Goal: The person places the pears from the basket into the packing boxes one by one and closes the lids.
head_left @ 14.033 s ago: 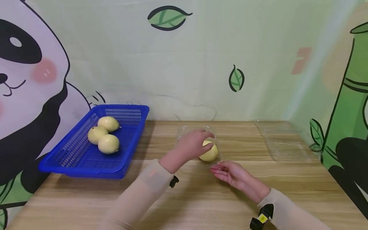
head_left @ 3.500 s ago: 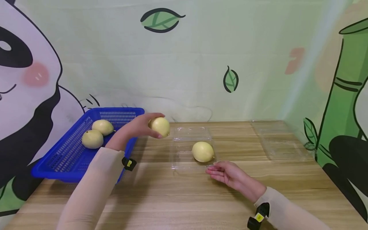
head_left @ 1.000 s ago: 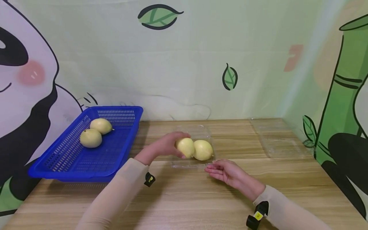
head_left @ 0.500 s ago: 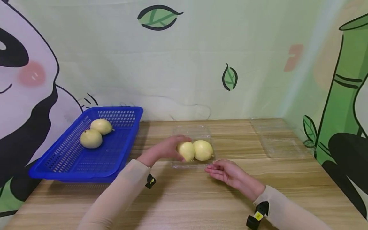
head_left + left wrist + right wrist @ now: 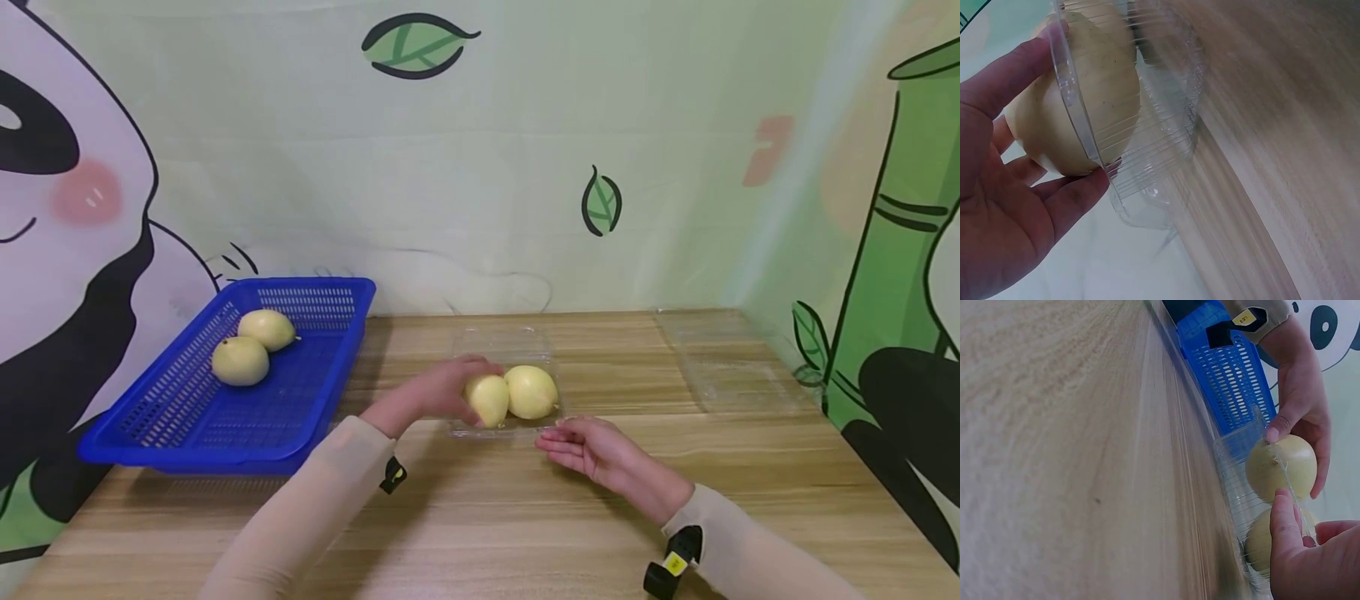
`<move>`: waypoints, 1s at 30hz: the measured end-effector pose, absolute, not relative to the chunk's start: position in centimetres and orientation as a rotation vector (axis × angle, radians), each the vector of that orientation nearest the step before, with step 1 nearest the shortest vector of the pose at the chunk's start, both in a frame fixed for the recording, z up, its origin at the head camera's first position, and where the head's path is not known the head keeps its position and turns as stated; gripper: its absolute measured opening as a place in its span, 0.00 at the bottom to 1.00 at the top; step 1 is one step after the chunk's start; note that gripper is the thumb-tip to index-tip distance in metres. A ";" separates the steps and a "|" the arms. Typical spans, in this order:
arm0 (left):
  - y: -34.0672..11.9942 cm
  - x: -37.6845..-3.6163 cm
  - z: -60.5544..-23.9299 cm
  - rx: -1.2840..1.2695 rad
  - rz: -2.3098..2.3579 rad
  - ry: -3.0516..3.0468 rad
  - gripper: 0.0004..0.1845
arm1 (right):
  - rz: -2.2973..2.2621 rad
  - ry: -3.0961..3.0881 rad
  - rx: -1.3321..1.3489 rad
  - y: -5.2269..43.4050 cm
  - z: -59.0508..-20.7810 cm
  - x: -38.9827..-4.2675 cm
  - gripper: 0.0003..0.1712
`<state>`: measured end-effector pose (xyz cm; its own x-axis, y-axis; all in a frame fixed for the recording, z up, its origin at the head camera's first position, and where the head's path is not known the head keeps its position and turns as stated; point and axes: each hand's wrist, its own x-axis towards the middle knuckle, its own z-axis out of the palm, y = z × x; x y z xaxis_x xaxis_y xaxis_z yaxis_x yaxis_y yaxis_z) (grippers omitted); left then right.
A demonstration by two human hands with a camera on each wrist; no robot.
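I see left hand (image 5: 446, 390) gripping fruit (image 5: 491, 402), right hand (image 5: 600, 451) pinching clear tray (image 5: 487, 433); weak pinch could let tray skid.

Left hand (image 5: 446, 390) grips yellow fruit (image 5: 489, 402) in clear tray (image 5: 495, 433).

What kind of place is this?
Probably an indoor staged tabletop set, not a real kitchen or shop: a wood-grain table, a cartoon-printed backdrop behind it, and a blue basket holding two pale yellow fruits.
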<state>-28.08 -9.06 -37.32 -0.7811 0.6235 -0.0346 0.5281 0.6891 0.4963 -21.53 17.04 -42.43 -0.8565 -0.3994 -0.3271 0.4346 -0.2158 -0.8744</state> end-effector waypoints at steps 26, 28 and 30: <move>-8.7 -28.1 -37.2 1.073 0.369 2.688 0.39 | -2.120 1.505 0.078 17.0 -42.4 -21.6 0.16; -8.7 -28.1 -37.2 1.073 0.368 2.689 0.38 | -2.119 1.505 0.079 17.0 -42.4 -21.6 0.16; -8.7 -28.2 -37.2 1.074 0.372 2.686 0.38 | -2.119 1.506 0.078 17.0 -42.4 -21.6 0.16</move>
<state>-28.19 -8.69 -37.24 -0.7073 0.6979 -0.1125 0.6411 0.7003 0.3140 -21.57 16.97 -42.41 -0.8555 -0.3872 -0.3439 0.4521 -0.2345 -0.8606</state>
